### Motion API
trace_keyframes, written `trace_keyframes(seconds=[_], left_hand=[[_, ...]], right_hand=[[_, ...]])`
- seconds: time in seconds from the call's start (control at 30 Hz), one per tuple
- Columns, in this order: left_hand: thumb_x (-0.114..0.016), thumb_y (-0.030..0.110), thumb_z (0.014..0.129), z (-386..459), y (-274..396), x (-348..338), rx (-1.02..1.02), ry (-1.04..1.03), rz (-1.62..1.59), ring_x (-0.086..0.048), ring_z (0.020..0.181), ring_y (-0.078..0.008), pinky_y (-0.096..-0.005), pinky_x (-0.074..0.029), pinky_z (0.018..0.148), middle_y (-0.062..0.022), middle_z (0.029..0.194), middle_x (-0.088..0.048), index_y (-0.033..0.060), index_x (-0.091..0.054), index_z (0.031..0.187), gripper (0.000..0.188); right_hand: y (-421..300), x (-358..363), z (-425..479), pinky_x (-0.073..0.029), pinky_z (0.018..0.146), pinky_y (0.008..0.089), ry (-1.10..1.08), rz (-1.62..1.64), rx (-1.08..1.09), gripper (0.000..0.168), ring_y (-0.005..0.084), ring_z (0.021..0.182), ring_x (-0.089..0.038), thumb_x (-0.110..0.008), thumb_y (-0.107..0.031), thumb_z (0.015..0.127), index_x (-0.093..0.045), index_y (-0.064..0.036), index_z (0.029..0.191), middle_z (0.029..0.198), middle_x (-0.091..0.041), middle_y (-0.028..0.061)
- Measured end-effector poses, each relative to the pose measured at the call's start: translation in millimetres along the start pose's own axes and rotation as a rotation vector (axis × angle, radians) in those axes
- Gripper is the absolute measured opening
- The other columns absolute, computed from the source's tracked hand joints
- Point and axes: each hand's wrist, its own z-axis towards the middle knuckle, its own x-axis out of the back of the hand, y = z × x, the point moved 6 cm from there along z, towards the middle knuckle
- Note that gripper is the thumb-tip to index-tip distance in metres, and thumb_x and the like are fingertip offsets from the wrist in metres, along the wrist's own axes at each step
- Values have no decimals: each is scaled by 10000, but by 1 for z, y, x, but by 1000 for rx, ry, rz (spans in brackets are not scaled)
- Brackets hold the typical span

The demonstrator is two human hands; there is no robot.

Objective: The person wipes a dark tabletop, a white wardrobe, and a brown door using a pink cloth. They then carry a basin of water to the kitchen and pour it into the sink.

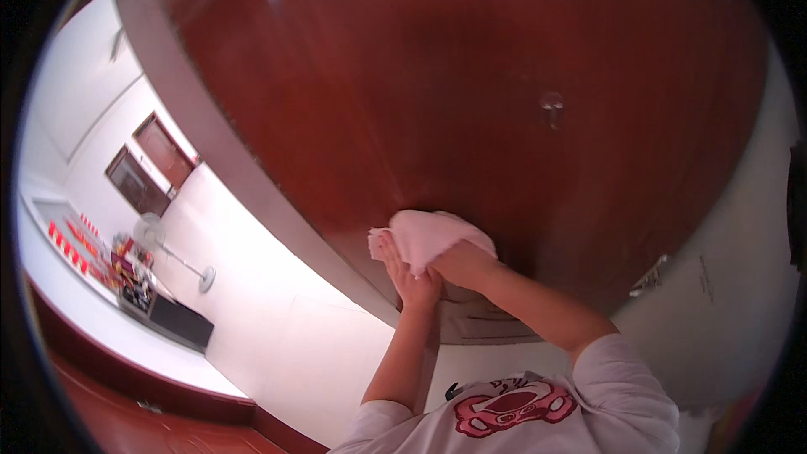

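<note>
Against a large dark red door panel (454, 94), both hands are at a pink cloth (435, 233), near the panel's lower left part. My left hand (416, 287) lies along the cloth's left side, fingers extended over it, with a corner sticking out past the fingertips. My right hand (465, 265) reaches in from the right. Its fingers are hidden by the cloth, which drapes over them. A fold hangs between the two hands.
A small hook (552, 108) is fixed to the panel, and a metal door handle (649, 277) sits at its lower right. To the left, a standing fan (150, 233) stands by a dark cabinet (179, 325) on a pale floor (265, 277). Farther back are two doors (165, 151).
</note>
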Motion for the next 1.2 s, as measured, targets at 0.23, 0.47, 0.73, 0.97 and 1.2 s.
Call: trace_keyframes(seconds=[0.23, 0.47, 0.73, 0.97, 1.2], left_hand=[[-595, 275, 858, 123, 74, 35, -324, 354, 86, -351, 1358, -419, -570, -222, 1111, -231, 1442, -409, -15, -528, 1312, 544], [-585, 294, 872, 256, 180, 107, -689, 534, 86, -353, 1370, -356, -525, -244, 1102, -178, 1440, -436, 53, -548, 1310, 502], [-462, 305, 937, 317, 116, 161, -438, 603, 135, -284, 1395, -383, -513, -197, 1141, -211, 1494, -333, -3, -395, 1411, 569], [-429, 311, 980, 285, 17, 161, -200, 582, 121, -227, 1424, -381, -493, -202, 1144, -198, 1541, -247, -20, -312, 1446, 584], [-421, 366, 938, 138, -91, 93, 0, 475, 302, -219, 1407, -464, -527, -211, 1143, -291, 1503, -260, -45, -332, 1433, 649]], right_hand=[[2, 132, -32, -440, 907, 502, 563, -395, 129, 423, 328, 1096, -570, -682, -177, 695, -639, -89, 1106, 1142, -621, 102], [3, 172, -5, -332, 960, 607, 655, -374, -12, 471, 451, 1204, -465, -642, -167, 819, -553, -32, 1262, 1307, -521, 193], [-45, 234, 82, -424, 789, 506, 893, -509, 211, 251, 390, 896, -600, -623, -150, 804, -674, -24, 1015, 980, -659, 167], [-100, 214, 165, -419, 708, 450, 953, -584, 422, 174, 315, 779, -591, -625, -225, 796, -636, -52, 812, 817, -634, 124], [-103, 83, 153, -458, 918, 417, 546, 409, 433, 303, 283, 1008, -597, -670, -185, 775, -611, -43, 1036, 1049, -616, 135]])
